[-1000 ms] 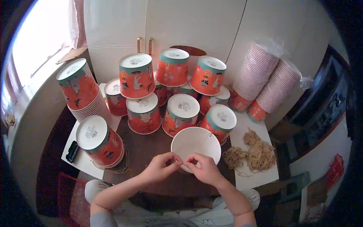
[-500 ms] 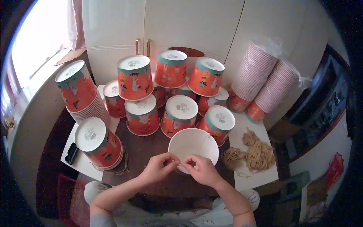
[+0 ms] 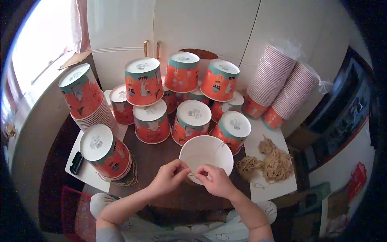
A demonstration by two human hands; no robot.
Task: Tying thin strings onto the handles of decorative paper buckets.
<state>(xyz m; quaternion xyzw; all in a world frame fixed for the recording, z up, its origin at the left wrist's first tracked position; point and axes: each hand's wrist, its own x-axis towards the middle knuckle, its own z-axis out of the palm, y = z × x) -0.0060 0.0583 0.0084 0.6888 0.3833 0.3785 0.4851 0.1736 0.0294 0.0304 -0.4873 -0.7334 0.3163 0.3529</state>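
A paper bucket stands upright in front of me, its white inside showing. A thin tan string hangs inside it from the right part of the rim. At the near rim my left hand pinches thumb against fingertips on a short piece of string. My right hand is pinched on it too, just to the right, the fingertips almost meeting the left ones. The string's end and any knot are too small to make out.
Several orange and green paper buckets stand upside down behind, some stacked. Bagged nested buckets lean at the back right. Tangled tan string lies right; a bucket stack with string loops and a black object are left.
Both hands stay pinched at the near rim, with only slight finger movement. The bucket and the surrounding things keep their places.
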